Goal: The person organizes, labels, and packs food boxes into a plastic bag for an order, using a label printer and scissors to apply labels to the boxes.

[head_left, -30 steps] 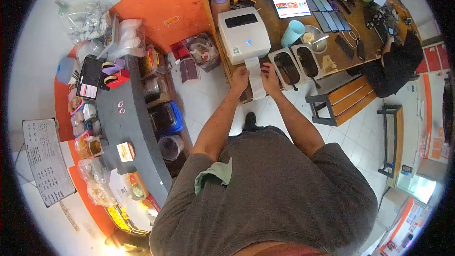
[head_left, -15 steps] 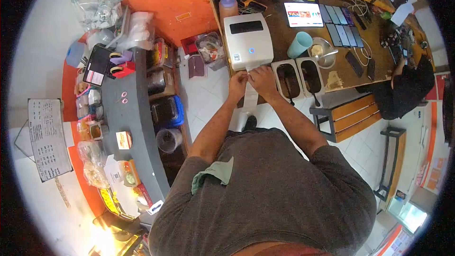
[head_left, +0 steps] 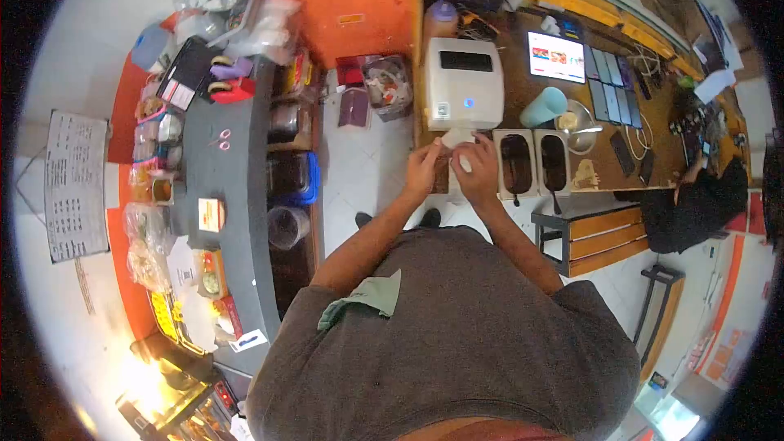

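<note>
A white label printer point(head_left: 465, 106) with a dark window and a lit blue button stands at the counter's left end. A pale paper label strip point(head_left: 459, 138) comes out of its front edge. My left hand point(head_left: 422, 168) pinches the strip's left side. Curled fingers of my right hand point(head_left: 479, 167) hold the strip from the right, with a small pale part showing below them. The fingertips partly hide the paper. Just right of my right hand are two dark-filled rectangular containers point(head_left: 505, 188), each with a dark handle sticking out.
A turquoise cup point(head_left: 545, 106), a metal bowl point(head_left: 581, 143), a lit tablet point(head_left: 556, 57) and several phones point(head_left: 612, 98) lie on the counter. A person in dark clothes point(head_left: 694, 204) is at the right by a wooden bench point(head_left: 604, 241). Scissors point(head_left: 224, 140) lie on the grey counter.
The view has shifted, so the printer appears farther right and lower. The long strip that hung down below my hands now shows only as a short part around my fingers.
</note>
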### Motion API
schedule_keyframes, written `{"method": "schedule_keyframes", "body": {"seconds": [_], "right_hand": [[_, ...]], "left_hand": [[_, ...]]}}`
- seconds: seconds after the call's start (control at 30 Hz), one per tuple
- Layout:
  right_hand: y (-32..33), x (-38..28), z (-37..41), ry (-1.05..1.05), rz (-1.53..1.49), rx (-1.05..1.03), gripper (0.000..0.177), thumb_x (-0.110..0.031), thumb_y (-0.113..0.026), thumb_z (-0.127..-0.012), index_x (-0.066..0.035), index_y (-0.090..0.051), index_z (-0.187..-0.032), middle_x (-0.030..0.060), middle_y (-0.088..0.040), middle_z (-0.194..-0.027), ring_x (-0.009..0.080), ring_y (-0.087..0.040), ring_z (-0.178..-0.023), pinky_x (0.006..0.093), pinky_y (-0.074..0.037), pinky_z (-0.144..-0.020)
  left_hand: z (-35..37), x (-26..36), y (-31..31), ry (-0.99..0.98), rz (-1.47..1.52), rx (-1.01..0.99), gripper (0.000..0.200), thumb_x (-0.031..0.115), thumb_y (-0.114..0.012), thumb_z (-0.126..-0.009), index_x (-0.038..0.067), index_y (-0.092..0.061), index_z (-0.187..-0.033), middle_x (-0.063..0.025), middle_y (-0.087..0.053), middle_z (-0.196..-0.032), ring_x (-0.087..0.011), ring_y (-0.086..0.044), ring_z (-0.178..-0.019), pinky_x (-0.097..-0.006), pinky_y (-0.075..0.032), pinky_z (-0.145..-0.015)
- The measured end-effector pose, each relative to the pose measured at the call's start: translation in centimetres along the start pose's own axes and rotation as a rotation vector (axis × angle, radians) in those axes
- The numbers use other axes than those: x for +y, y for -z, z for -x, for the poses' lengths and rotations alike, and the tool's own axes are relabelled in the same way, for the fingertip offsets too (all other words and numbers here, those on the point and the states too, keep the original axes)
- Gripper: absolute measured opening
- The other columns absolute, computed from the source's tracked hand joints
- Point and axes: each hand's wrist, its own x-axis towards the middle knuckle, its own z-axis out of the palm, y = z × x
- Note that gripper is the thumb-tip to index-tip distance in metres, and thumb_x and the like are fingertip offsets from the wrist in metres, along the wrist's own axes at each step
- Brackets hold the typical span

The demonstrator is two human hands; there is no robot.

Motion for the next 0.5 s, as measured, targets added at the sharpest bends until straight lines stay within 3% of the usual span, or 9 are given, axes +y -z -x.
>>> {"method": "schedule_keyframes", "body": {"seconds": [0.07,0.17,0.23,0.3,0.37,0.4,0.43,0.47,0.5], "right_hand": [[0.0,-4.0,-1.8,0.074,0.037,-0.004,0.024,-0.015,-0.071,-0.072,-0.006,-0.066,-0.094,0.0113,-0.059,-0.109,0.0347,-0.049,-0.114,0.0464,-0.038,-0.096],[-2.9,-8.1,-3.8,0.154,-0.002,0.002,0.033,-0.021,-0.073,-0.073,-0.009,-0.066,-0.102,0.0128,-0.054,-0.119,0.0356,-0.046,-0.116,0.0483,-0.034,-0.099],[-5.9,-11.0,-5.5,-0.209,-0.228,0.053,0.032,-0.018,-0.073,-0.075,-0.007,-0.066,-0.104,0.0126,-0.054,-0.12,0.0312,-0.045,-0.118,0.0422,-0.035,-0.1],[-10.1,-11.5,-6.4,-0.522,-0.794,-0.278,0.037,-0.022,-0.071,-0.08,-0.004,-0.062,-0.111,0.01,-0.057,-0.117,0.0233,-0.052,-0.11,0.0334,-0.039,-0.095],[-13.8,-13.7,-7.7,-0.237,-0.654,-0.257,0.028,-0.018,-0.067,-0.084,-0.001,-0.064,-0.105,0.0097,-0.058,-0.116,0.0192,-0.053,-0.107,0.0292,-0.039,-0.092],[-15.4,-16.4,-8.7,-0.209,-0.688,-0.305,0.028,-0.018,-0.067,-0.084,-0.001,-0.064,-0.105,0.0097,-0.058,-0.116,0.0192,-0.053,-0.107,0.0292,-0.039,-0.092],[-16.2,-19.3,-10.2,-0.394,-0.903,-0.292,0.025,-0.017,-0.066,-0.085,0.001,-0.065,-0.102,0.0098,-0.058,-0.114,0.018,-0.053,-0.105,0.0284,-0.039,-0.091],[-17.4,-21.6,-11.1,-0.596,-1.099,-0.279,0.023,-0.016,-0.065,-0.086,0.003,-0.066,-0.098,0.0098,-0.059,-0.111,0.0169,-0.053,-0.104,0.0275,-0.039,-0.09],[-19.7,-22.6,-11.4,-0.584,-1.108,-0.324,0.023,-0.016,-0.065,-0.086,0.003,-0.066,-0.098,0.0098,-0.059,-0.111,0.0169,-0.053,-0.104,0.0275,-0.039,-0.09]], "left_hand": [[2.6,5.2,1.1,0.066,0.102,0.025,0.028,0.022,-0.055,-0.094,-0.004,-0.066,-0.094,-0.0031,-0.066,-0.083,-0.0094,-0.06,-0.077,-0.023,-0.047,-0.069],[3.4,6.9,5.4,-0.054,0.197,0.161,0.025,0.02,-0.055,-0.094,-0.002,-0.066,-0.099,-0.0022,-0.065,-0.087,-0.0082,-0.06,-0.082,-0.0212,-0.046,-0.07],[4.8,8.8,9.1,-0.082,0.184,0.155,0.026,0.02,-0.055,-0.094,-0.002,-0.065,-0.102,-0.0032,-0.065,-0.09,-0.0088,-0.06,-0.085,-0.0223,-0.047,-0.072],[6.2,9.6,13.6,-0.112,0.165,0.163,0.027,0.02,-0.055,-0.094,-0.002,-0.064,-0.105,-0.0043,-0.065,-0.094,-0.0094,-0.06,-0.087,-0.0235,-0.047,-0.075],[7.4,9.4,18.5,-0.153,0.137,0.123,0.033,0.02,-0.054,-0.094,-0.008,-0.057,-0.112,-0.0128,-0.063,-0.105,-0.019,-0.062,-0.096,-0.0318,-0.048,-0.088],[8.4,10.5,20.7,-0.1,0.279,0.171,0.037,0.024,-0.056,-0.093,-0.006,-0.056,-0.116,-0.0129,-0.062,-0.111,-0.021,-0.06,-0.104,-0.0332,-0.047,-0.092],[9.3,10.7,24.0,-0.123,0.287,0.229,0.037,0.024,-0.056,-0.093,-0.006,-0.056,-0.116,-0.0129,-0.062,-0.111,-0.021,-0.06,-0.104,-0.0332,-0.047,-0.092],[10.0,10.2,28.0,-0.177,-0.016,0.408,0.039,0.025,-0.06,-0.091,-0.003,-0.055,-0.118,-0.0124,-0.061,-0.113,-0.0224,-0.059,-0.105,-0.0345,-0.046,-0.092],[11.1,9.8,31.8,-0.212,-0.324,0.574,0.042,0.026,-0.063,-0.089,-0.001,-0.054,-0.12,-0.012,-0.061,-0.116,-0.0238,-0.058,-0.107,-0.0357,-0.045,-0.093]]}}
